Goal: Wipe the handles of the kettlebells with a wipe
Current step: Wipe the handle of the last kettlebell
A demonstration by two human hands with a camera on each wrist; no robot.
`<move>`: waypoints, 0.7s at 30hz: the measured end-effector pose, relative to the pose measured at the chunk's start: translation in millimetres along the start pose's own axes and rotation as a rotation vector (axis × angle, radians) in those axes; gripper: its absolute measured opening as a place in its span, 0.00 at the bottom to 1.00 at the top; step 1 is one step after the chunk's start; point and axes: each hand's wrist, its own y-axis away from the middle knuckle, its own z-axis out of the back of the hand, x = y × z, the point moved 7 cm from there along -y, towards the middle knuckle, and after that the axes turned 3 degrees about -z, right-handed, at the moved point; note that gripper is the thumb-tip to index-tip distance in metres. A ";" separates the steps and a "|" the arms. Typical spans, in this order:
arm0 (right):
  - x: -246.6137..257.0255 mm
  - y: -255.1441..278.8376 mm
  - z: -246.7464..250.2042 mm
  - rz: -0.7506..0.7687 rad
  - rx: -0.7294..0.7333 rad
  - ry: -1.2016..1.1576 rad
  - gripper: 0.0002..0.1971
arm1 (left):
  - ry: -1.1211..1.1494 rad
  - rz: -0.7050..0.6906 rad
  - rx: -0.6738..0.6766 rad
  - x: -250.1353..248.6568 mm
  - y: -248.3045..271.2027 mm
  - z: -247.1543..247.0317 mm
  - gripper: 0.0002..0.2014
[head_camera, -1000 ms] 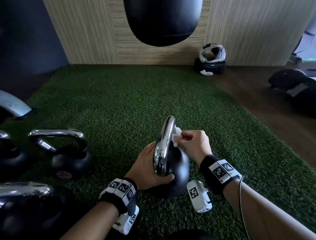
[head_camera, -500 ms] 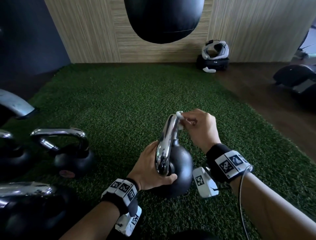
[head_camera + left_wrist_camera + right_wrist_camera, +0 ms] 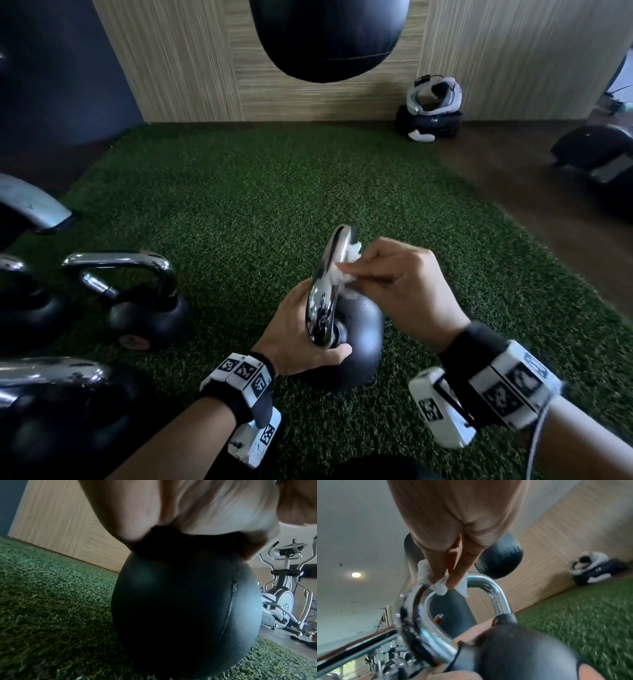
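While the left hand is gripping the kettlebell between both hands, the right hand is pinching a wipe against its chrome handle.

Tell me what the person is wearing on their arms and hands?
Both hands are bare, with no gloves or sleeves. The left hand has a black wristband with white tiles printed with black square patterns, and a small white camera box hangs under it. The right hand wears the same kind of band and box, and a thin grey cable runs along that forearm.
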 end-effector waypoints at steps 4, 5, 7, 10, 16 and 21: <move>-9.3 7.1 -5.3 -0.197 0.102 -0.237 0.10 | -0.022 -0.046 -0.016 -3.7 -1.0 -1.8 0.41; -11.3 5.3 -5.0 -0.224 0.098 -0.285 0.10 | -0.010 -0.037 -0.026 -2.6 -1.2 -1.3 0.43; -10.3 5.0 -6.8 -0.243 0.112 -0.340 0.11 | 0.014 -0.028 -0.023 -3.4 -1.0 -1.0 0.44; -13.9 16.7 -17.5 -0.301 0.204 -0.366 0.10 | -0.009 -0.009 -0.006 -3.9 0.3 -2.3 0.44; -24.0 24.8 -30.3 -0.347 0.302 -0.375 0.11 | 0.016 0.142 0.033 8.3 7.5 -3.4 0.48; -36.2 31.1 -42.2 -0.336 0.366 -0.242 0.09 | -0.023 0.167 0.039 9.5 8.0 -1.6 0.50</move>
